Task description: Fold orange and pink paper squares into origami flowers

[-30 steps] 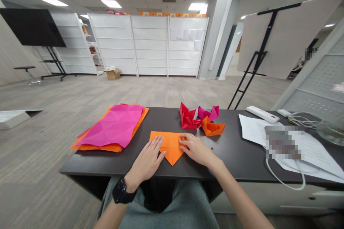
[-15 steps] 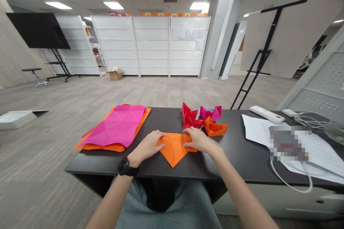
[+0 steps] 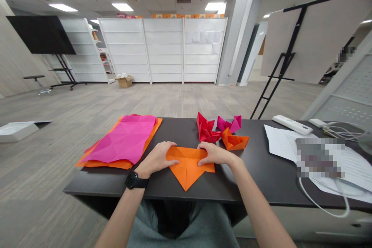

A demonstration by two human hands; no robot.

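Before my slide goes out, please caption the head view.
Left hand and right hand hold a pointed, folded orange paper sheet.

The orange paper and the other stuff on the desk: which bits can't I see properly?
Head view: parts of the orange paper's side edges, covered by the left hand and right hand.
Head view: how many sheets lie under the pink sheet; it covers most of them.
Head view: the thing on the white papers, hidden by blocky blurring.
Head view: words on those papers, too small to read.
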